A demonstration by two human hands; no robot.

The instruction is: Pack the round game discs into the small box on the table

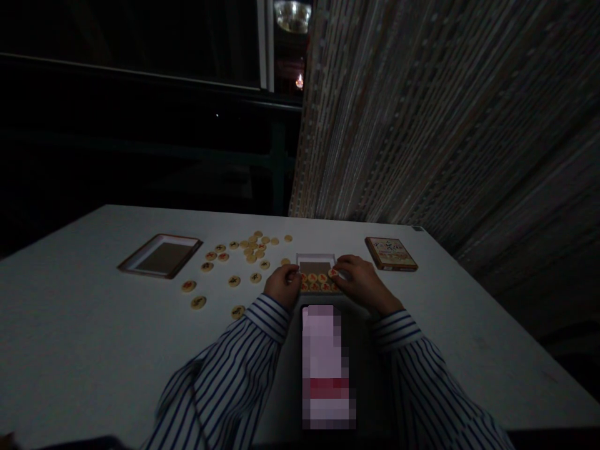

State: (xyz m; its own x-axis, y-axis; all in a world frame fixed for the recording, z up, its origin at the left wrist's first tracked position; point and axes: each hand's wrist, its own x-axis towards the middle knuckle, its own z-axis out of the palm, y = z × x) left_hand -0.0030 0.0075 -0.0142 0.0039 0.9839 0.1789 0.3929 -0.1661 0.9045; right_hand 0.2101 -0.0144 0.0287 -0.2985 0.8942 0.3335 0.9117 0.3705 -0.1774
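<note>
In front of me stands a small open box with two rows of Chinese chess pieces with red characters along its near side. The far part of its floor is bare. My left hand is closed at the box's left edge, thumb and fingers together on it. At the right end of the upper row, my right hand pinches a red-character chess piece. Loose round pieces, some with black and some with red characters, are scattered on the white table to the left.
An open shallow tray or lid lies at the left. A closed printed box lies at the right. Close to me, between my forearms, is a lit, pixelated phone-like screen. A string curtain hangs behind the table. The room is dim.
</note>
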